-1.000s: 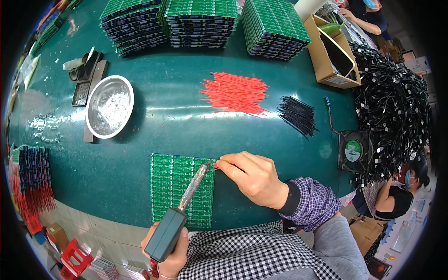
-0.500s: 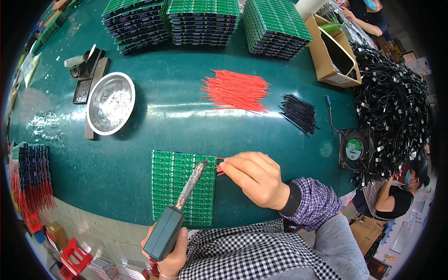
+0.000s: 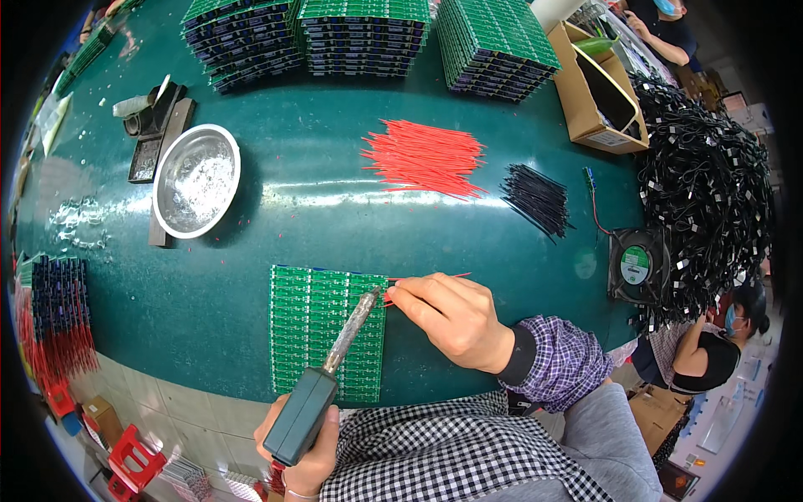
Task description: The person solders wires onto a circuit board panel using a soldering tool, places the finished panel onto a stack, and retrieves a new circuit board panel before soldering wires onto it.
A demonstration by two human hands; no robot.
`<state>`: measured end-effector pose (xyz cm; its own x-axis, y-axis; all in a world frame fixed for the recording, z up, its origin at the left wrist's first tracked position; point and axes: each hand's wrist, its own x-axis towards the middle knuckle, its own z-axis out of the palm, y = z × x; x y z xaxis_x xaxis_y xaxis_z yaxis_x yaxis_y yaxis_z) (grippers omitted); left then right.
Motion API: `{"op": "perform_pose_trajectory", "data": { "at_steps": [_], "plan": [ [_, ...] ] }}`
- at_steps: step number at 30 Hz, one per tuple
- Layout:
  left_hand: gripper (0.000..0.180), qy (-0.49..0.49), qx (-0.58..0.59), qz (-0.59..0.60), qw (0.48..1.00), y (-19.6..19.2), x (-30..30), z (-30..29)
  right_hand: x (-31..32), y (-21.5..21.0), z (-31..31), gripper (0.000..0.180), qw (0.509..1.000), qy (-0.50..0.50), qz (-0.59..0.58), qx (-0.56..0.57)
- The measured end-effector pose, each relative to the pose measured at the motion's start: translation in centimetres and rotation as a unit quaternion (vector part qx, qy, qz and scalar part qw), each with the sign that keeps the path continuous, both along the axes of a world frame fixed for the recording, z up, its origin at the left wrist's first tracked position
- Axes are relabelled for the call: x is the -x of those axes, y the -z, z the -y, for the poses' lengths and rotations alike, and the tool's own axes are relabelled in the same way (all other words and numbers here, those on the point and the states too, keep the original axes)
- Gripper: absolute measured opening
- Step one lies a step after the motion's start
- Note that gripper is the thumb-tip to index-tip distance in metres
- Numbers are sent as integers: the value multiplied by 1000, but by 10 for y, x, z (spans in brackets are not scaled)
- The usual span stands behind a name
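Plainly, soldering iron (image 3: 306,408): in the left hand (image 3: 305,448), fingers wrapped round its blocky handle; light to moderate in weight, I judge, and rigid. The handle is the place to hold; the metal barrel is probably hot.
Iron tip: at the upper right corner of the circuit board, beside the right fingertips.
Circuit board (image 3: 288,335): flat on the surface (image 3: 293,226) in front of the person; thin, stiff, likely brittle, best taken by its edges.
Red wires (image 3: 387,299): at the board's right edge, pinched by the right hand (image 3: 456,326), its fingers narrow; likely light and bendy, so hold close to the end.
In the way: the barrel slants across the board and covers part of it; the right hand hides most of the pinched wires.
Loose piles: red strands (image 3: 425,157) beyond the board, black strands (image 3: 537,201) to their right.
Left side: metal bowl (image 3: 179,156); wired boards (image 3: 63,293) at the surface's edge.
Right side: fan (image 3: 637,263), cardboard box (image 3: 575,105), heaped black cables (image 3: 703,192).
Far side: stacked green boards (image 3: 364,42).
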<state>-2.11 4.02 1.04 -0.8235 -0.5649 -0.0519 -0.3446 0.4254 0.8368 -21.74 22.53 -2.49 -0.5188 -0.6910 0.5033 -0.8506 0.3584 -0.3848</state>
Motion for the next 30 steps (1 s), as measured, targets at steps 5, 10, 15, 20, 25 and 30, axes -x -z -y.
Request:
{"op": "perform_pose_trajectory", "data": {
  "at_steps": [5,10,15,20,25,30],
  "plan": [
    [23,9,-9,11,1000,-1,0,0,0,-1,1,22,1000,0,-1,-8],
    [23,14,-5,-5,1000,-1,2,0,0,-1,1,24,1000,2,-1,-9],
    [21,27,-13,-4,1000,10,-9,3,0,-1,1,23,1000,4,-4,-9],
    [20,17,-11,-9,1000,12,-16,4,0,-2,2,22,1000,6,-6,-12],
    [20,-2,-28,0,1000,8,-14,3,-1,-2,2,21,1000,10,-6,-15],
    [21,-10,-22,-15,1000,7,-12,1,-2,-2,1,22,1000,9,-3,-18]
  ]
}}
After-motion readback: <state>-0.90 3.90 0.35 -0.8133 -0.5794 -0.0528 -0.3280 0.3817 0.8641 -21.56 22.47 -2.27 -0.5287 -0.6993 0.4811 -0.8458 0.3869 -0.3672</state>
